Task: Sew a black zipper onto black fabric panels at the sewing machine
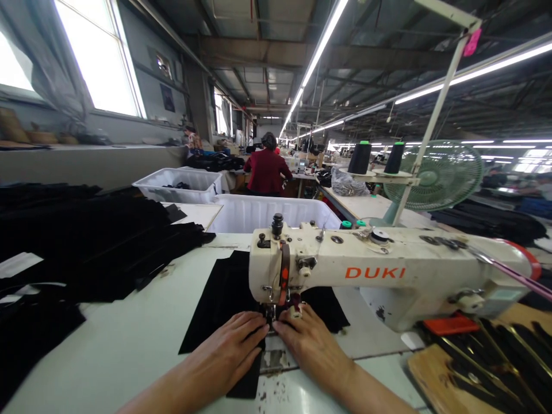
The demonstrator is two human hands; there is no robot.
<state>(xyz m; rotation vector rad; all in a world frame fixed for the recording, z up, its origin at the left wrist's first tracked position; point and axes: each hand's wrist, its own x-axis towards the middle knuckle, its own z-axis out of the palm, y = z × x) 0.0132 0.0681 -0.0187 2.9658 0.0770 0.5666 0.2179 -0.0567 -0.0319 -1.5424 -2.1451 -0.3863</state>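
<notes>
A white DUKI sewing machine (388,273) stands on the pale table (129,339). A piece of black fabric (219,293) lies flat under its needle. My left hand (230,345) rests palm down on the fabric, fingers stretched toward the presser foot (272,313). My right hand (308,339) lies flat just right of the needle, fingertips pressing the fabric beside the foot. Both hands nearly touch at the fingertips.
A heap of black fabric pieces (86,247) covers the table's left side. White plastic bins (259,213) stand behind the machine. Two black thread cones (360,158) and a green fan (444,175) are at right. Black strips lie on a wooden board (474,368). A person in red (267,169) works further back.
</notes>
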